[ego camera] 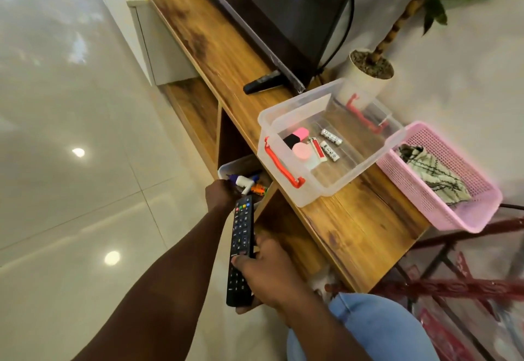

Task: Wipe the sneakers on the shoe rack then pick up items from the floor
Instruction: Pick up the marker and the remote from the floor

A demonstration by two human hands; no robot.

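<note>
Head view: I see my right hand (266,272) gripping a black remote (241,250); just beyond it my left hand (219,194) reaches into a white bin (226,168), grip hidden

A home living room: a television (289,6) on a long wooden media stand (226,57), glossy floor tiles (71,133), potted plant (371,68).

Head view, single wide-angle, tilted.
Looks forward and down, close over both forearms, along wooden bench (334,218) and tiled floor (71,162).
</note>
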